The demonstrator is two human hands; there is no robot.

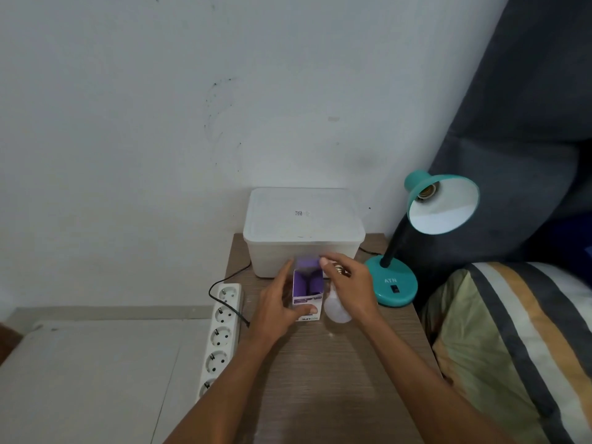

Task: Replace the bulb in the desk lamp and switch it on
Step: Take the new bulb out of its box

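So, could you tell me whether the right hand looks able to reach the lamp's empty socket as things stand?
Probably yes. The socket sits bare inside the shade, which opens toward the person, and nothing stands between it and the right hand, though that hand holds a bulb.

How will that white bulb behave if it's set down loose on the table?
The white bulb looks round and smooth, so it would probably roll. Its shell is likely fragile and light. The right hand grips it near the metal screw base.
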